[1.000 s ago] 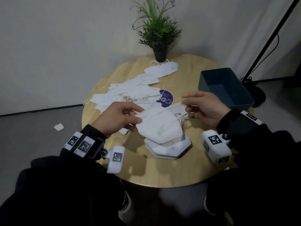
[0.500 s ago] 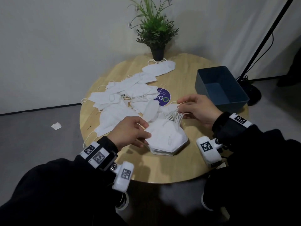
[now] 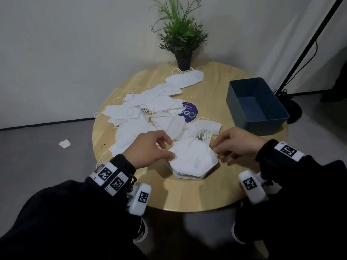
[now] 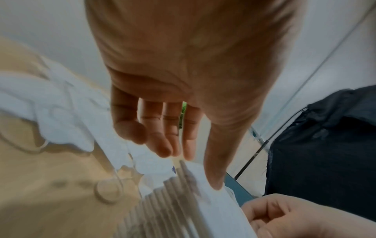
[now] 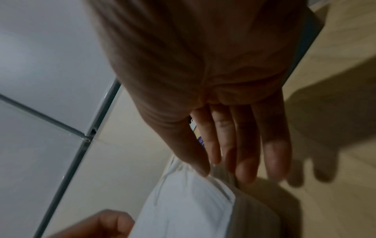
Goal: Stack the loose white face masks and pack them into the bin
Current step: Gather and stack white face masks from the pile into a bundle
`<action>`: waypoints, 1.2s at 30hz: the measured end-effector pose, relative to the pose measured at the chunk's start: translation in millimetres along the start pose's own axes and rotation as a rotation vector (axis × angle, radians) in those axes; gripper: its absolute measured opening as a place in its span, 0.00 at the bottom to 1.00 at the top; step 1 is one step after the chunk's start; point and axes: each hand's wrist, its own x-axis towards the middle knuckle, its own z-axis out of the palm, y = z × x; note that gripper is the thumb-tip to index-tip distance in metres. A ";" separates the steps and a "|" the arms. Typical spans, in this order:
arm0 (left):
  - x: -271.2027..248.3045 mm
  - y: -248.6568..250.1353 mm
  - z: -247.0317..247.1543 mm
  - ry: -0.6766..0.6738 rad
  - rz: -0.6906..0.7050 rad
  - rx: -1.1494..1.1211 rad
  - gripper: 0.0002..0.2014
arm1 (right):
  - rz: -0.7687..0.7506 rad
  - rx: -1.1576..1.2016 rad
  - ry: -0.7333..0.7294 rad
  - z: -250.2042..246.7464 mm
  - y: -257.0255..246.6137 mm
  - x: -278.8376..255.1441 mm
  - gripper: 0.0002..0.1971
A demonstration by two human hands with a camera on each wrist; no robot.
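Note:
A stack of white face masks (image 3: 195, 163) lies on the round wooden table (image 3: 187, 196) near its front. My left hand (image 3: 171, 149) is at the stack's left side, fingers relaxed, its thumb resting on the top mask (image 4: 215, 198). At the stack's right corner, by the bunched ear loops (image 3: 204, 135), is my right hand (image 3: 216, 150); its fingers (image 5: 246, 161) lie straight against the stack's side (image 5: 193, 209). Several loose masks (image 3: 142, 113) are scattered behind and to the left. The dark blue bin (image 3: 234, 109) stands empty at the right.
A potted plant (image 3: 183, 36) stands at the table's far edge, with another mask (image 3: 185, 77) in front of it. A purple round sticker (image 3: 190, 112) lies between the loose masks and the bin. A black stand pole (image 3: 308, 45) rises at the right. A crumpled scrap (image 3: 64, 143) lies on the floor.
A second ago both hands held one mask in the air above the stack, the right pinching its ear loops. The mask now lies on top, and both hands rest at the stack's sides.

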 end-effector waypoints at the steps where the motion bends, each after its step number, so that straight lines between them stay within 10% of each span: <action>1: -0.2 0.2 -0.2 0.005 0.034 0.020 0.16 | -0.001 -0.039 -0.022 3.8 1.1 -1.2 0.08; 9: 0.7 -2.4 5.8 -0.015 0.040 0.108 0.12 | -0.069 -0.099 0.026 9.4 -7.3 -6.5 0.03; 16: 0.5 0.2 4.3 -0.020 -0.015 0.031 0.10 | -0.181 -0.487 0.003 14.2 -5.1 -10.1 0.28; 22: -0.1 -3.0 3.2 -0.203 0.094 0.362 0.36 | -0.234 -0.664 0.003 22.6 -4.5 -8.2 0.24; 36: 3.4 -2.7 15.5 -0.141 0.052 0.540 0.19 | -0.272 -0.800 0.021 27.5 -3.1 -4.9 0.18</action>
